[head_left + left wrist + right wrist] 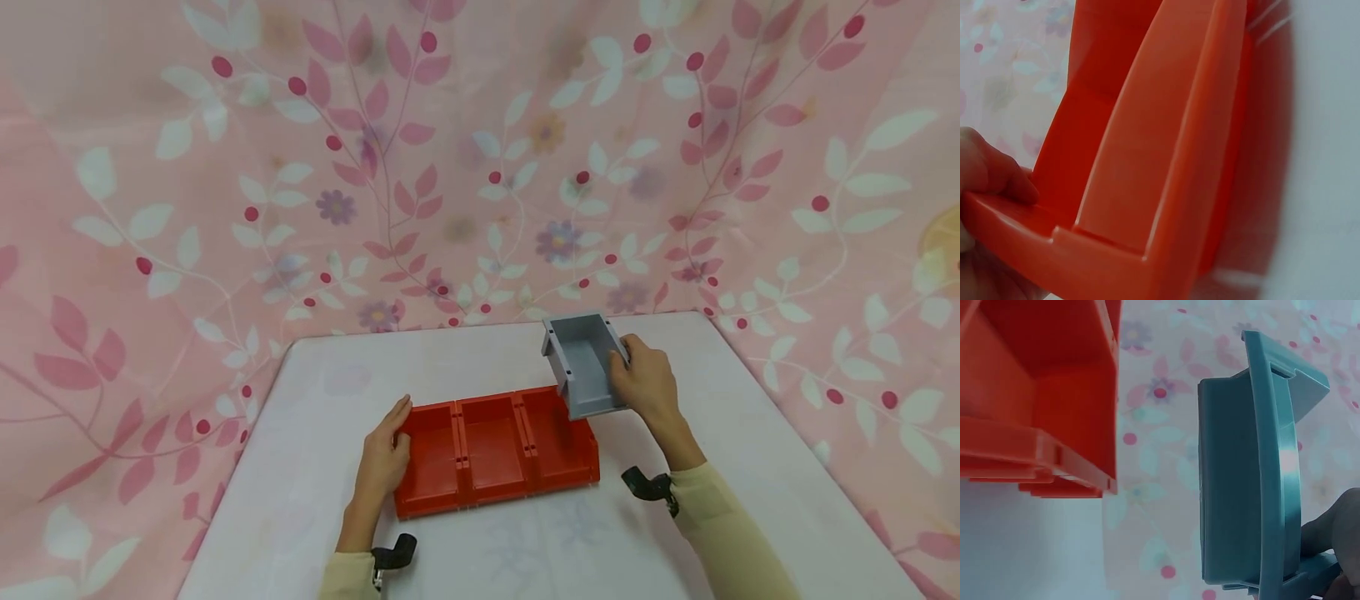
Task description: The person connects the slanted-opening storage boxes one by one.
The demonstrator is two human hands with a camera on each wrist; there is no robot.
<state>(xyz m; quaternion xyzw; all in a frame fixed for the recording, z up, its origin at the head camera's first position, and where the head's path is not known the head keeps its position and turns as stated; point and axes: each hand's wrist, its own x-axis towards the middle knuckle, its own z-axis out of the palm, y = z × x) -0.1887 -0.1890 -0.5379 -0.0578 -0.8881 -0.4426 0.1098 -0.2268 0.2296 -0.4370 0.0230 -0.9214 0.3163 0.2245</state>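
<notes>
Three red plastic storage bins [493, 446] stand joined side by side in a row on the white table. My left hand [384, 458] grips the outer left wall of the row, with the thumb on the inner side. In the left wrist view, a finger and thumb [997, 172] pinch the red rim. A grey storage bin [588, 367] is held up by my right hand [648, 379], thumb over its right wall. It hangs above the back right corner of the red row, partly hiding it. The right wrist view shows the grey bin [1232, 481] apart from the red bins [1072, 412].
The white table [315, 392] has rounded back corners. A pink floral cloth [450, 167] hangs behind it and along both sides. Black camera mounts [397, 552] sit on both wrists.
</notes>
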